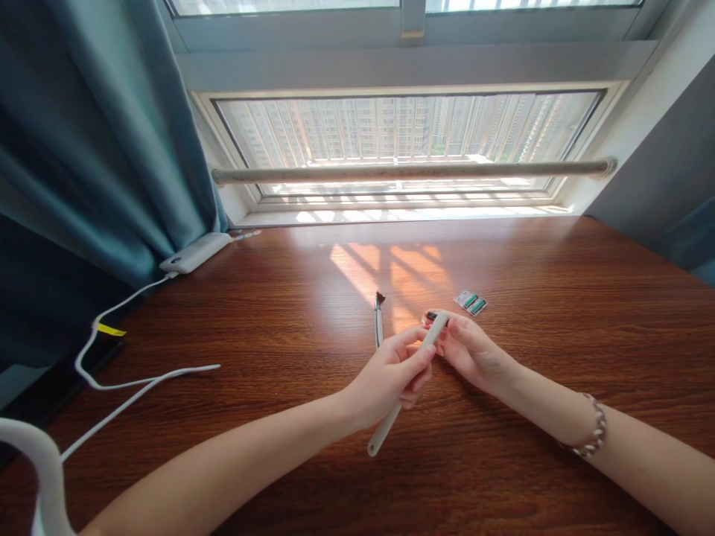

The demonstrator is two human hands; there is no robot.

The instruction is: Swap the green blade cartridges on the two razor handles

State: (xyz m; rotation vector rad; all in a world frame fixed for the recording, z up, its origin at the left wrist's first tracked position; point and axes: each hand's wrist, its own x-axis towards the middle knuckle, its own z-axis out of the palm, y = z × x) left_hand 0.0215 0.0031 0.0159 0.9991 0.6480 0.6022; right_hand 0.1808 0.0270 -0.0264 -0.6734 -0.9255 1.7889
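Note:
My left hand (394, 368) is closed around the pale grey handle of a razor (384, 432), which slants with its holed end low toward me. At its upper end, my right hand (466, 346) pinches a small black razor cartridge (431, 316), partly hidden by the fingers. Whether the cartridge is joined to the handle I cannot tell. Behind my left hand lies a second razor (378, 320), its grey handle partly covered and its dark head pointing away. Just beyond my right hand rests a clear pack of green-and-black razor cartridges (471, 302).
The brown wooden table (268, 298) reaches a window with a horizontal rail (413, 173). At left are a white power strip (195, 253), a white cable (139, 383), a curved white stand (33, 439) and a blue curtain (112, 134).

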